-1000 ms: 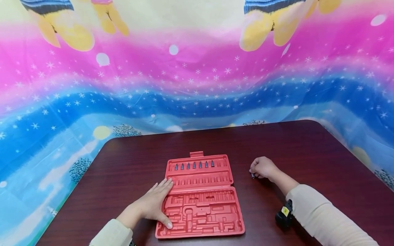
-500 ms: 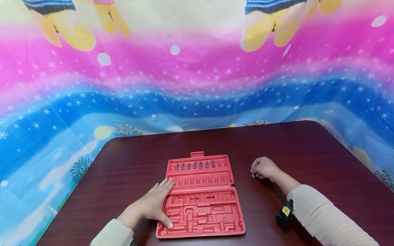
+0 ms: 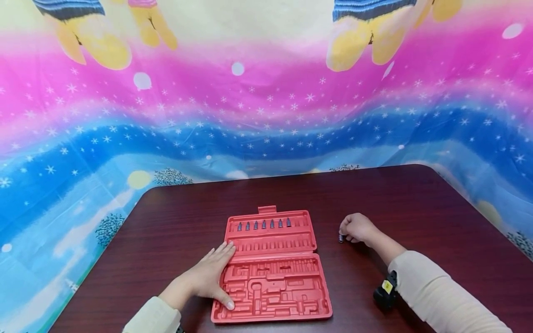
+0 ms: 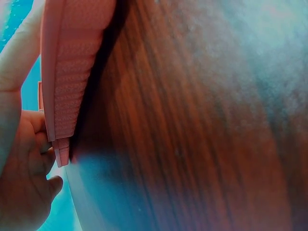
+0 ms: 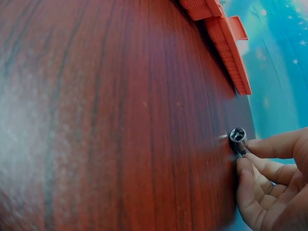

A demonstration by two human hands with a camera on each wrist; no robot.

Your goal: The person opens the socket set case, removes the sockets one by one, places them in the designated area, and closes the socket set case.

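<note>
An unfolded red case [image 3: 275, 286] lies on the dark wooden table, with several dark metal bits [image 3: 264, 225] in a row in its far half. Spread over the case's left edge is my left hand [image 3: 207, 276], fingers straight and thumb on the near half; in the left wrist view the hand [image 4: 24, 163] is beside the case's side [image 4: 72, 72]. To the right of the case, my right hand [image 3: 357, 228] pinches a small shiny metal socket [image 3: 341, 238] at the tabletop. The right wrist view shows the socket's hollow end [image 5: 237, 135] beyond the fingertips of the hand [image 5: 274, 178].
A patterned cloth [image 3: 266, 106] in pink and blue hangs behind the table [image 3: 395, 199]. The case's latch tab [image 3: 267, 209] sticks out at its far edge. A black wrist camera [image 3: 385, 292] is strapped at the right sleeve.
The socket between my right fingers has tilted slightly, its lower end a little further left. My left hand keeps its place on the case.
</note>
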